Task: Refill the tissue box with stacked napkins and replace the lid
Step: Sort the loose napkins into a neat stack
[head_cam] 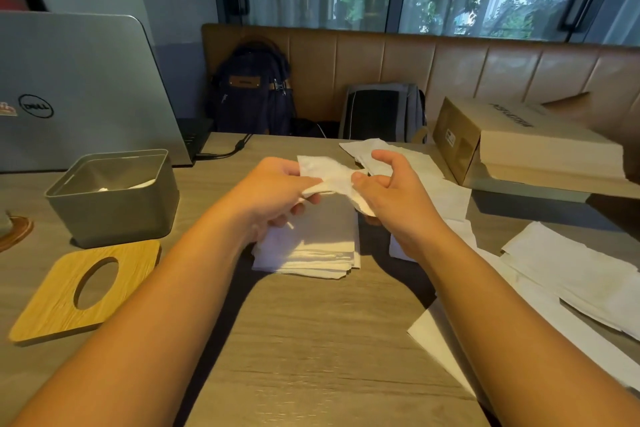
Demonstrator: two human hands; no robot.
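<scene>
My left hand point(277, 187) and my right hand point(391, 194) both pinch one white napkin point(329, 177), held in the air over the table's middle. Directly beneath it lies a stack of folded napkins point(318, 250). The grey tissue box point(114, 198) stands open at the left with a little white paper at its bottom. Its wooden lid point(52, 298), with an oval hole, lies flat on the table in front of the box.
An open Dell laptop point(76, 87) stands at the back left. A cardboard carton point(512, 142) sits at the back right. More loose napkins point(571, 274) cover the right side of the table. Two backpacks point(252, 94) rest on the bench behind.
</scene>
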